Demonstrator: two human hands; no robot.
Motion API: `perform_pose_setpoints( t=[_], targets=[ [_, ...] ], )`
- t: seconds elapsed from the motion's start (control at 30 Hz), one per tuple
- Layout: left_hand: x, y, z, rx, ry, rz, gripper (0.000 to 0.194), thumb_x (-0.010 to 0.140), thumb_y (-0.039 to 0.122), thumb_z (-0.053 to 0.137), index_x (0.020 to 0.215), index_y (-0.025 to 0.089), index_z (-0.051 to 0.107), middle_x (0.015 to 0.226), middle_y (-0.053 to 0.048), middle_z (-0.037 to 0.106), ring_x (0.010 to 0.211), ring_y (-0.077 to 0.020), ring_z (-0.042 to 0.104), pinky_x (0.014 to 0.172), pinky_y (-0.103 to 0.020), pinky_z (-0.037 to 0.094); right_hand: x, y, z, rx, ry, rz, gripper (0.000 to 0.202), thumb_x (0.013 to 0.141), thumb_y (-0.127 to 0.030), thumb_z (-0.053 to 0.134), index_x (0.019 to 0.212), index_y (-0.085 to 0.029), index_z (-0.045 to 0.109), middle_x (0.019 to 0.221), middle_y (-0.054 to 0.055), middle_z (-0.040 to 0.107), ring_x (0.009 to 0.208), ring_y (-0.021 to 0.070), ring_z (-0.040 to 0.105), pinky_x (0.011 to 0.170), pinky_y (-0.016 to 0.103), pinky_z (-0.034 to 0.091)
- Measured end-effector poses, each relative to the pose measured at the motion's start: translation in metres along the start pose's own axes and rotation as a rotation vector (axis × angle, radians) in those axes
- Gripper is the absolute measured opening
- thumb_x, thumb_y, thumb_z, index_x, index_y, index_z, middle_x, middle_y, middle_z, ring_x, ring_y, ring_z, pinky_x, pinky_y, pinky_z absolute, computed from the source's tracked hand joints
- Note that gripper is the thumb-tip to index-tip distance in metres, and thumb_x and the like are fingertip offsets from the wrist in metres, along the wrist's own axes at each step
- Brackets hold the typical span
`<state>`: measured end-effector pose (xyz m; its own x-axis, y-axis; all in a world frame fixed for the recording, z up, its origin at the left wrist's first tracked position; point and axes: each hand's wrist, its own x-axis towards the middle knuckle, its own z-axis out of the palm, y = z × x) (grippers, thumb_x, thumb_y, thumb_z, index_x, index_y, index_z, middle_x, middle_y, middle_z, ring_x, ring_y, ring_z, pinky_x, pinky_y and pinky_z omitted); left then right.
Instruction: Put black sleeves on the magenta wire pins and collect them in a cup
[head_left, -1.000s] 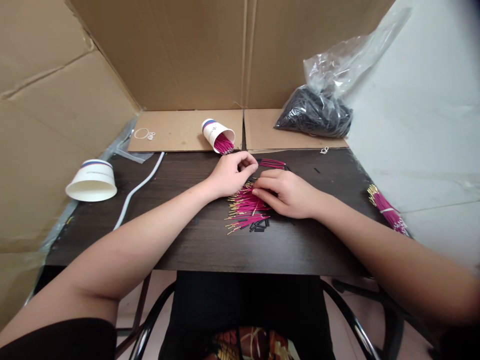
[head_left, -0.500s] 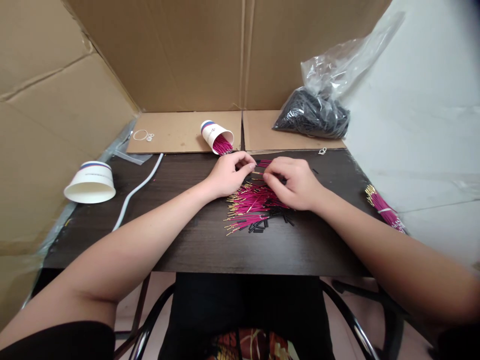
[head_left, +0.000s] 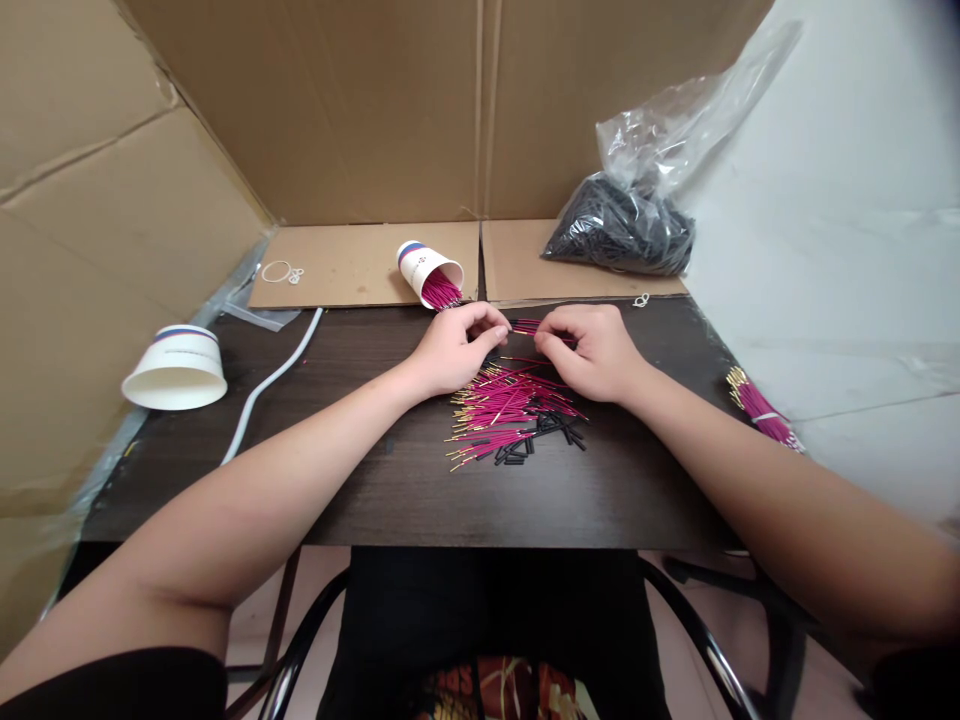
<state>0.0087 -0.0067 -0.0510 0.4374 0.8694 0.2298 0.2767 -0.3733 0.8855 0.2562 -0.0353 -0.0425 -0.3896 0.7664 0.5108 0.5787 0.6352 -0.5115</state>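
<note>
Thumb and fingers of my left hand [head_left: 459,348] are closed around the black-sleeved ends of a few magenta wires [head_left: 528,325], which stretch across toward my other hand. My right hand [head_left: 594,350] pinches one thin magenta wire between thumb and forefinger; its gold tip points at the left hand. Both hands hover just above the far side of a loose pile of magenta wires [head_left: 499,402] with gold tips. Short black sleeves [head_left: 517,450] lie scattered at the pile's near right side. My fingers partly hide what they grip.
Behind my left hand, a tipped paper cup [head_left: 421,270] holds more wires. Another paper cup [head_left: 176,370] lies at left beside a grey-white tube [head_left: 274,380]. A clear bag of black sleeves [head_left: 619,230] sits at back right. A tied wire bundle [head_left: 761,410] rests by the right edge.
My right hand has shifted slightly right and up, away from the pile, uncovering more black sleeves. The left hand stays nearly in place.
</note>
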Motion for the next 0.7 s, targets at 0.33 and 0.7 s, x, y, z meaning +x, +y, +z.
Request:
perform_pose_setpoints(
  t=[0.33, 0.7],
  targets=[
    [0.0001, 0.0005, -0.0002, 0.013, -0.002, -0.003, 0.008, 0.105, 0.024, 0.071, 0.102, 0.018, 0.076, 0.096, -0.007, 0.083, 0.084, -0.0181, 0.07, 0.085, -0.036, 0.057, -0.0003, 0.0, 0.0001, 0.008, -0.016, -0.002, 0.026, 0.1, -0.027, 0.061, 0.081, -0.019, 0.077, 0.079, 0.004, 0.078, 0.071, 0.018, 0.067, 0.073, 0.033, 0.049],
    [-0.0016, 0.0059, -0.0002, 0.023, -0.035, 0.026, 0.01, 0.104, 0.026, 0.074, 0.103, 0.018, 0.079, 0.095, -0.007, 0.083, 0.082, -0.018, 0.068, 0.082, -0.035, 0.056, -0.0004, -0.0002, 0.0024, 0.034, -0.052, -0.039, 0.028, 0.106, -0.028, 0.06, 0.084, -0.019, 0.076, 0.082, 0.005, 0.078, 0.074, 0.0185, 0.068, 0.076, 0.034, 0.049]
  ],
)
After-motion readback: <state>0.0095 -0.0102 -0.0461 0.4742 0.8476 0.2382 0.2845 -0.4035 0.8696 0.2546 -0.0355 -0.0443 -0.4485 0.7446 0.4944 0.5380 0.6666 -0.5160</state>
